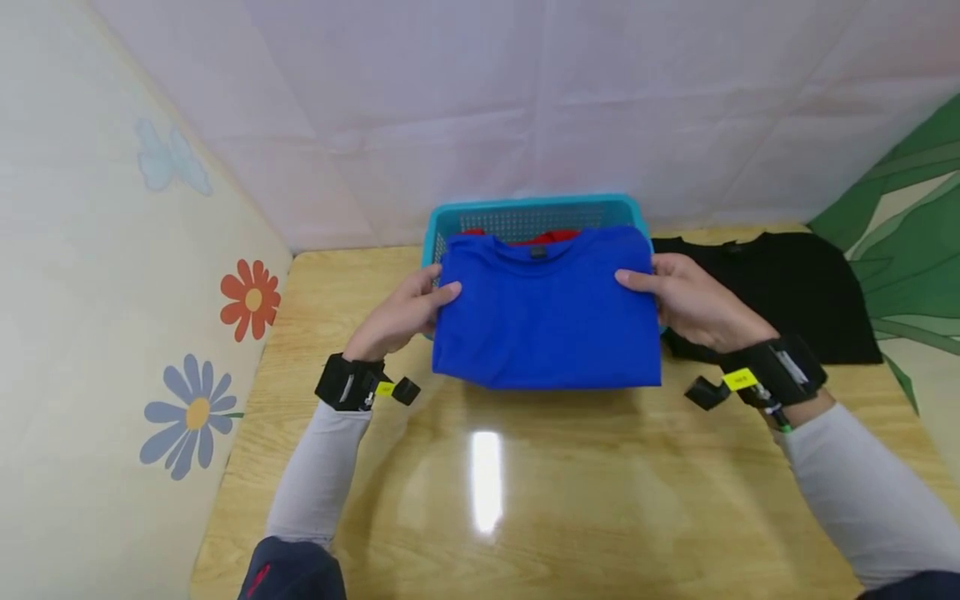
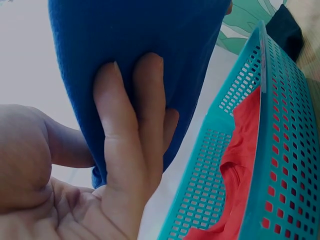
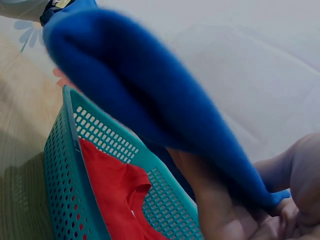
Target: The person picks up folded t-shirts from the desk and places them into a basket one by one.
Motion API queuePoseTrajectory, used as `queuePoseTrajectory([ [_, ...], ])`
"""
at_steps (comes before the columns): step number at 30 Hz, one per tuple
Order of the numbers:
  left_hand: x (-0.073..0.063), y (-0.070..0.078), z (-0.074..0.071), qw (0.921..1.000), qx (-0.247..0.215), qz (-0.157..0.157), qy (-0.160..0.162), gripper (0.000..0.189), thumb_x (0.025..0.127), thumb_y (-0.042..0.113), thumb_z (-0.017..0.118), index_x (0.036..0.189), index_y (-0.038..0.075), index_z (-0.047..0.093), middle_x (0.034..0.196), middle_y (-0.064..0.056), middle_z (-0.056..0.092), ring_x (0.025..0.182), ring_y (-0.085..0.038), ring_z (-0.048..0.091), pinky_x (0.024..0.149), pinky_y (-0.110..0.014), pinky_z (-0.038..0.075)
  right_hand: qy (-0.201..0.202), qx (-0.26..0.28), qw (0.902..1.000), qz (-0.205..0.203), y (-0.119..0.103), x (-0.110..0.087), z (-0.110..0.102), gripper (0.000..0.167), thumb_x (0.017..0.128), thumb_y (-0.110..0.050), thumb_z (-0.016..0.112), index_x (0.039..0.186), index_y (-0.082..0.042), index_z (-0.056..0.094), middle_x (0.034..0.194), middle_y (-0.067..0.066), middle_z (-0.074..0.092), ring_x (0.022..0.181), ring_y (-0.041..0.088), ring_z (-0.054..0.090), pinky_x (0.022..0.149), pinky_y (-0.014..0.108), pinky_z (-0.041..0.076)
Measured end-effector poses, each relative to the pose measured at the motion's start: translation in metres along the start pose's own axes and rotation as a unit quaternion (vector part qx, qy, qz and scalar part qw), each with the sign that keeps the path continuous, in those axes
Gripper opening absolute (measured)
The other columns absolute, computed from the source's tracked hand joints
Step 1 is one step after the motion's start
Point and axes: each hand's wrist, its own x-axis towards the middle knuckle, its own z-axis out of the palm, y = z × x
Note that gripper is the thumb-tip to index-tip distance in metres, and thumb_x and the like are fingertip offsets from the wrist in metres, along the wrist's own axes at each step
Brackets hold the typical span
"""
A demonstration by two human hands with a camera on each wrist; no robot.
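Observation:
A folded blue T-shirt (image 1: 547, 317) is held up by both hands, its neckline toward the back wall. My left hand (image 1: 401, 315) grips its left side, thumb on top and fingers underneath, as the left wrist view shows. On the opposite side my right hand (image 1: 697, 302) pinches the edge the same way. Behind and below the shirt stands a teal perforated basket (image 1: 532, 202), partly hidden in the head view. Inside it lies a red garment (image 2: 240, 160), also visible in the right wrist view, below the raised blue shirt.
A black T-shirt (image 1: 765, 296) lies flat on the wooden table (image 1: 570, 500), right of the basket. A pale cloth-covered wall (image 1: 450, 100) rises directly behind the basket. A wall with painted flowers (image 1: 197, 414) borders the table's left side.

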Motion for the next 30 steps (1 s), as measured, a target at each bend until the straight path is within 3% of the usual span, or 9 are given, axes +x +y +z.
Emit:
queuePoseTrajectory([
  [6, 0.005, 0.003, -0.001, 0.9998, 0.015, -0.004, 0.01, 0.05, 0.117, 0.022, 0.044, 0.163, 0.006, 0.034, 0.138, -0.029, 0.066, 0.115, -0.039, 0.073, 0.091, -0.053, 0.064, 0.007, 0.016, 0.9998, 0.008, -0.002, 0.006, -0.005, 0.056, 0.113, -0.038, 0.054, 0.152, 0.001, 0.045, 0.123, 0.0, 0.075, 0.112, 0.018, 0.075, 0.094, 0.038, 0.063],
  [10, 0.01, 0.006, -0.003, 0.9998, 0.017, -0.01, 0.008, 0.054, 0.117, 0.023, 0.043, 0.166, 0.007, 0.028, 0.145, -0.027, 0.061, 0.123, -0.042, 0.069, 0.094, -0.056, 0.062, 0.007, 0.024, 0.9997, 0.003, -0.002, 0.012, -0.006, 0.052, 0.112, -0.038, 0.055, 0.148, -0.001, 0.049, 0.12, 0.001, 0.074, 0.113, 0.018, 0.075, 0.093, 0.037, 0.063],
  [18, 0.018, 0.01, -0.009, 0.9994, 0.009, -0.025, 0.022, 0.055, 0.117, 0.024, 0.042, 0.168, 0.012, 0.026, 0.152, -0.022, 0.055, 0.129, -0.044, 0.065, 0.1, -0.058, 0.059, 0.009, 0.002, 1.0, 0.0, -0.005, 0.022, -0.008, 0.06, 0.113, -0.039, 0.053, 0.158, -0.003, 0.038, 0.125, 0.0, 0.072, 0.115, 0.016, 0.073, 0.096, 0.036, 0.062],
  [25, 0.03, 0.004, -0.017, 0.999, 0.002, -0.03, 0.032, 0.057, 0.117, 0.025, 0.043, 0.17, 0.016, 0.025, 0.148, -0.02, 0.056, 0.114, -0.031, 0.067, 0.085, -0.041, 0.062, 0.016, -0.011, 0.9998, 0.005, -0.008, 0.033, -0.009, 0.065, 0.112, -0.041, 0.054, 0.163, -0.006, 0.033, 0.137, 0.003, 0.064, 0.116, 0.014, 0.072, 0.097, 0.037, 0.061],
  [30, 0.036, 0.0, -0.022, 0.9982, -0.002, -0.037, 0.047, 0.056, 0.117, 0.024, 0.043, 0.169, 0.014, 0.028, 0.151, -0.02, 0.055, 0.121, -0.037, 0.067, 0.088, -0.045, 0.063, 0.018, -0.016, 0.9997, 0.01, -0.009, 0.042, -0.012, 0.07, 0.112, -0.042, 0.054, 0.167, -0.009, 0.027, 0.146, 0.007, 0.059, 0.114, 0.014, 0.073, 0.096, 0.038, 0.062],
])
